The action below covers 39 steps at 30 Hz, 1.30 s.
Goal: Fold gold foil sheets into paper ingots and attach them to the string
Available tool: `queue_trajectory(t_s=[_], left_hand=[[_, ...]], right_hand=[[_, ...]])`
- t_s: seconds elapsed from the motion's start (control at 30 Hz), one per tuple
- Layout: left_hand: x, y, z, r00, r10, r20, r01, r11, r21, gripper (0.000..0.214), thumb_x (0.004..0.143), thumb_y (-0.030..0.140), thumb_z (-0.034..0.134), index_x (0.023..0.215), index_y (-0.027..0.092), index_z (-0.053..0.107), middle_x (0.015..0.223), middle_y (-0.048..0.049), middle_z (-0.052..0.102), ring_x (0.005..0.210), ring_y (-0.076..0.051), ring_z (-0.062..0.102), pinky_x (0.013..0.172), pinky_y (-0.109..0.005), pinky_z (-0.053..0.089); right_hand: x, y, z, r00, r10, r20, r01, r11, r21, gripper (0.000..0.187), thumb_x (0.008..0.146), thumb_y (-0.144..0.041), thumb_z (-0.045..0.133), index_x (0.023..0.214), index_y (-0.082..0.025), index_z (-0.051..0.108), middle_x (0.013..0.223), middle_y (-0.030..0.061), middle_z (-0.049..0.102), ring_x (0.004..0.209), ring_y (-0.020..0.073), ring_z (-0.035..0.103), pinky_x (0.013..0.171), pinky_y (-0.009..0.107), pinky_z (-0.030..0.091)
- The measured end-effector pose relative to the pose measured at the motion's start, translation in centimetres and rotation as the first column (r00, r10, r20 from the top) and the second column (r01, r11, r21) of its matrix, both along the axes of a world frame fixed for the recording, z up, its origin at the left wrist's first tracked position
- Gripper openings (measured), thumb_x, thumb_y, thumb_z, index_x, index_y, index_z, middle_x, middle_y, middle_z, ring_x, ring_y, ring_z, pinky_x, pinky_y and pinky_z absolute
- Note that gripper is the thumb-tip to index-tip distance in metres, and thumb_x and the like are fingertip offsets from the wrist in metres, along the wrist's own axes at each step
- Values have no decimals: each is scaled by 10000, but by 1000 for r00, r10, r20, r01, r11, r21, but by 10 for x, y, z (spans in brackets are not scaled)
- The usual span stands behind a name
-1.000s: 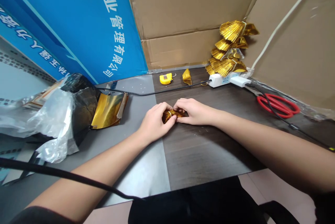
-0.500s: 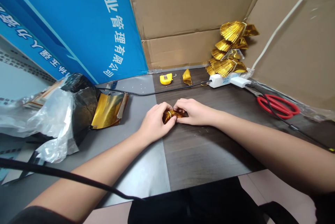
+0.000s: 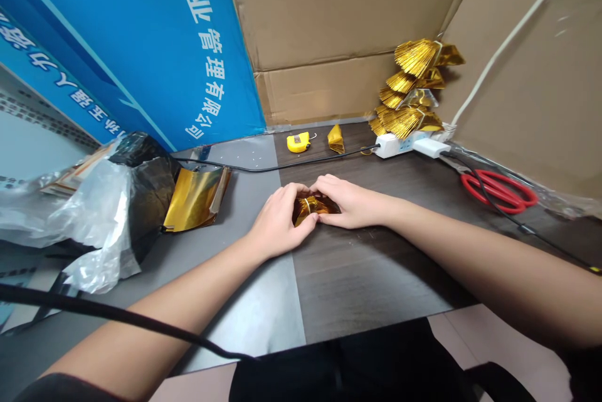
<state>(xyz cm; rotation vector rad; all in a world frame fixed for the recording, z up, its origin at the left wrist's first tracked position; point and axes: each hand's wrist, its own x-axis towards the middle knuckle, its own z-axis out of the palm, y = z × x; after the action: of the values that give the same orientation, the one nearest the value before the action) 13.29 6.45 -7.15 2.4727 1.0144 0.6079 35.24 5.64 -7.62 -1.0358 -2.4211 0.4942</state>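
Observation:
Between my two hands is a bundle of pleated gold foil paper [image 3: 314, 206], tied round with a pale band near its left part. My left hand [image 3: 282, 217] curls round the bundle's left end, its thumb along the near side. From the right, my right hand [image 3: 345, 201] grips the other end, fingers on the far side and thumb on the near side. The fingertips of both hands almost meet over the bundle and hide its ends. It is held low over the dark wood-grain table [image 3: 357, 283].
A yellow tape measure [image 3: 298, 142] and a small folded gold piece [image 3: 335, 138] lie behind my hands. Fanned gold bundles [image 3: 414, 88] are stacked by a white power strip [image 3: 395, 145]. Red-handled scissors [image 3: 498, 190] lie right; gold sheets [image 3: 195, 198] and a plastic bag [image 3: 101, 220] left. Black cable [image 3: 263, 169] crosses behind.
My hands have opened out slightly around the gold bundle, so more of its pleats show between them. The surrounding objects stay where they were.

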Motion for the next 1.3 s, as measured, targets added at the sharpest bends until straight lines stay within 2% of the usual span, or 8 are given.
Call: queue_trajectory(t_s=[0.13, 0.3, 0.4, 0.5, 0.7, 1.0, 1.13, 1.3], left_hand=[[-3, -8, -3, 994, 57, -93, -50, 996, 76, 637, 877, 413, 560, 1418, 119, 397, 1312, -158, 609, 1210, -304, 582, 1048, -522, 491], [-5, -22, -7, 957, 156, -246, -121, 981, 153, 864, 907, 508, 515, 1541, 4, 215, 1483, -273, 485, 1359, -388, 501, 1104, -579, 453], [-4, -25, -9, 939, 168, -299, -128, 980, 149, 871, 925, 513, 474, 1543, -39, 207, 1558, -308, 388, 1435, -408, 439, 1149, -589, 418], [-2, -24, -9, 922, 167, -348, -132, 984, 122, 846, 947, 496, 431, 1544, -62, 211, 1605, -317, 290, 1487, -417, 372, 1188, -607, 374], [1, -22, -6, 915, 143, -377, -128, 990, 64, 847, 955, 486, 414, 1563, -55, 180, 1631, -302, 232, 1532, -399, 297, 1239, -594, 316], [-4, -23, -13, 962, 135, -236, -99, 982, 158, 834, 934, 450, 454, 1548, -47, 187, 1616, -317, 263, 1502, -410, 354, 1203, -587, 384], [-2, -24, -16, 957, 138, -255, -108, 986, 129, 805, 942, 420, 431, 1544, -55, 187, 1607, -323, 282, 1489, -412, 375, 1204, -591, 377], [1, -24, -16, 960, 119, -254, -93, 990, 109, 792, 929, 374, 438, 1554, -32, 169, 1610, -306, 293, 1493, -400, 370, 1205, -594, 364]], right_hand=[[-2, -5, 1, 999, 5, 49, -6, 1000, 25, 439, 891, -363, 652, 1236, -123, 527, 1122, 158, 592, 1033, 297, 529, 906, 500, 508], [-8, -13, 2, 988, -86, 131, 79, 995, 58, 766, 867, -456, 684, 1456, -52, 408, 1383, 262, 527, 1270, 392, 494, 1050, 631, 452], [-9, -14, -2, 979, -86, 182, 79, 996, 44, 822, 896, -468, 620, 1518, -11, 336, 1525, 317, 411, 1425, 430, 400, 1142, 665, 369], [-9, -14, -7, 971, -69, 231, 71, 997, -4, 867, 916, -459, 570, 1564, 19, 248, 1602, 326, 303, 1510, 419, 303, 1221, 644, 271], [-10, -14, -6, 970, -39, 238, 60, 995, -83, 899, 944, -467, 520, 1587, 51, 164, 1632, 327, 208, 1552, 398, 187, 1250, 643, 192], [-10, -15, -7, 981, -82, 173, 85, 996, -8, 860, 926, -468, 557, 1569, 10, 246, 1588, 324, 334, 1498, 405, 340, 1218, 650, 293], [-14, -18, -9, 980, -71, 186, 77, 997, -23, 800, 941, -408, 516, 1552, 39, 257, 1588, 334, 326, 1512, 414, 302, 1226, 665, 251], [-14, -19, -13, 988, -49, 145, 56, 997, -48, 773, 936, -361, 523, 1565, -15, 238, 1603, 329, 296, 1532, 424, 245, 1208, 713, 224]])
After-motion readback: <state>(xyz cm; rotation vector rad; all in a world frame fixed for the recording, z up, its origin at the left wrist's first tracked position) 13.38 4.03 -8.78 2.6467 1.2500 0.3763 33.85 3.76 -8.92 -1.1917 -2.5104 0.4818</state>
